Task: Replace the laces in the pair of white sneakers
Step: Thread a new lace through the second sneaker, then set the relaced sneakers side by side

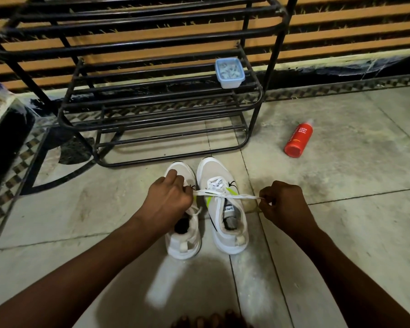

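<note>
White lace (225,194) taut between left hand (169,197), right hand (282,204)

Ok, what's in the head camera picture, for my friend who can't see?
A person's left hand and right hand pull a white lace taut across one of two white sneakers. Behind stands a black shoe rack holding a plastic container, and a red body wash bottle lies nearby.
</note>
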The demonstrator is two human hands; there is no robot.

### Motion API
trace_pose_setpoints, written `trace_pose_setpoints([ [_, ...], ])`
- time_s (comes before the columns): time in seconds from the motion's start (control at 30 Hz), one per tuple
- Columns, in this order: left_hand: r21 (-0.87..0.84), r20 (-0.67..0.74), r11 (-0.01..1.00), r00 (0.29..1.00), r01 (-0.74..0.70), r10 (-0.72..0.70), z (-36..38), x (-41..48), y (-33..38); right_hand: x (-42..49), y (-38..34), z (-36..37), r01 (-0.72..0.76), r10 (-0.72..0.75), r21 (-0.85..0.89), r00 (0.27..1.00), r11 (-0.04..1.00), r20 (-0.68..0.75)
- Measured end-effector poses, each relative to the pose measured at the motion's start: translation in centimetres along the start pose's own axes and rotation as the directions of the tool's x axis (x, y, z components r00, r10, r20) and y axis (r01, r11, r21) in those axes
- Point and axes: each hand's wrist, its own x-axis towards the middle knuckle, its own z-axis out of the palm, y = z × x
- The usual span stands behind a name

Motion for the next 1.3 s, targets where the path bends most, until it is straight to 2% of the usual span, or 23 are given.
trace_pose_setpoints([
  [0.53,0.023,-0.027,0.995,0.994,-0.102,0.103,0.2,0.0,-1.2,-0.3,0.5,0.0,-0.032,0.032,0.037,0.999,0.999,-0.007],
  [0.8,0.012,-0.019,0.995,0.994,-0.103,0.103,0.2,-0.1,-1.3,-0.5,0.6,0.2,-0.080,0.082,0.081,0.996,0.994,-0.030],
  [1.07,0.001,-0.053,0.996,0.994,-0.092,0.092,0.6,-0.3,-1.3,-0.6,0.8,0.4,-0.048,0.049,0.062,0.999,0.997,-0.022],
  [1.2,-0.075,-0.060,0.994,0.995,-0.082,0.077,0.5,-0.2,-1.6,-0.7,0.4,0.9,-0.028,0.033,-0.066,0.997,0.997,0.075],
  [1.3,-0.226,-0.076,0.967,0.992,-0.114,0.099,0.6,-0.6,-1.3,-1.2,-0.1,0.6,-0.024,0.025,-0.010,0.994,1.000,0.104],
])
